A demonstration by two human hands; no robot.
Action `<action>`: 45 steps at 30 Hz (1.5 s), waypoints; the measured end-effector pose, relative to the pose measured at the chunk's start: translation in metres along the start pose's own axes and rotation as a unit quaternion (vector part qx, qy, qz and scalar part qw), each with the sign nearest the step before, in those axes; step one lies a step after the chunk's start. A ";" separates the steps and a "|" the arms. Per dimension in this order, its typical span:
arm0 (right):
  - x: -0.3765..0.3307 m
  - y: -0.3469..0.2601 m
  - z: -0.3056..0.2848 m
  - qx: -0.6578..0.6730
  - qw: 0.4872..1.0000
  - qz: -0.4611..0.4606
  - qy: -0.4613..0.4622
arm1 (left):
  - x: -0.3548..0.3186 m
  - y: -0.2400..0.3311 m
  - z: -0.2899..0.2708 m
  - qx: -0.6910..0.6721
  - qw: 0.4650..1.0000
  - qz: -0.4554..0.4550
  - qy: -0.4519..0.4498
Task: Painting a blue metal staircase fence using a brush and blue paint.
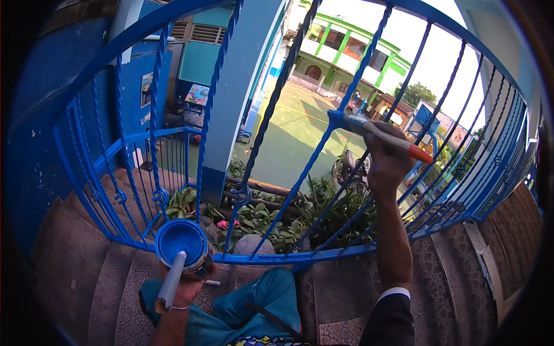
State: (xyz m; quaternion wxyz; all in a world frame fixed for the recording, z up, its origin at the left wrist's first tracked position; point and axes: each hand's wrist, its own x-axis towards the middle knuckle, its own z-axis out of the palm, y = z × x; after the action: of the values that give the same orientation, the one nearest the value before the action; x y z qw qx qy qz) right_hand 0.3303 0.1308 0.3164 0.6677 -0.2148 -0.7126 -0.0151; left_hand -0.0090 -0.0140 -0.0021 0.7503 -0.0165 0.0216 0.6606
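Note:
My right hand (388,164) is raised and closed round a paintbrush (398,140) with a pale handle and an orange end. Its blue-coated bristles touch a twisted metal bar (319,153) of the railing. That bar is bright blue, while a neighbouring bar (276,101) looks darker. Low at the left, my left hand (187,288) grips a paint can (203,266) from below, its fingers partly hidden. Blue paint (173,239) coats the can's inside. A grey stick (171,282) with a brown end leans in it. A short white stick (212,282) pokes out beside my left hand.
The blue railing's bottom rail (277,258) curves across in front of me. Curved stone steps (340,294) surround my bent teal-trousered leg (259,303). Beyond the bars are leafy plants (259,222), a blue pillar (222,115) and a green court (294,127).

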 end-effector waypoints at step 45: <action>-0.192 0.026 0.028 -0.030 0.991 -0.009 0.130 | -0.016 0.075 -0.008 0.121 0.986 0.111 -0.005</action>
State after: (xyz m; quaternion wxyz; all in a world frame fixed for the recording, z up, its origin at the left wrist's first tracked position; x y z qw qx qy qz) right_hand 0.3156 0.1084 0.1230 0.7477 -0.2245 -0.6210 -0.0703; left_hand -0.0850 -0.0204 -0.0093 0.6691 0.0803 0.0993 0.7321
